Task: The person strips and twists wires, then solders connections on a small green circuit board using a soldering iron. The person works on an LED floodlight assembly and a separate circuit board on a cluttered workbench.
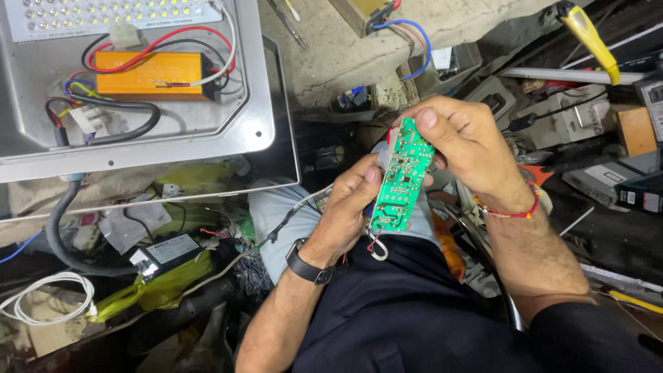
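Your hands hold one thing between them: the left hand (349,207) cradles the lower half of a long, narrow green printed circuit board (399,178), thumb pressed on its face, while the right hand (464,141) pinches its upper end between thumb and fingers. The board sits just right of centre frame, above your lap, solder side up and tilted, with a short white wire loop (377,250) dangling from its bottom edge. This looks like the inspection step, with the board turned up for a look at its joints. Any next move calls for a steady edge grip, fingers off the solder points. In the upper left of the frame lies an open grey metal lamp housing (238,103) with an orange rectangular driver box (148,72) inside.
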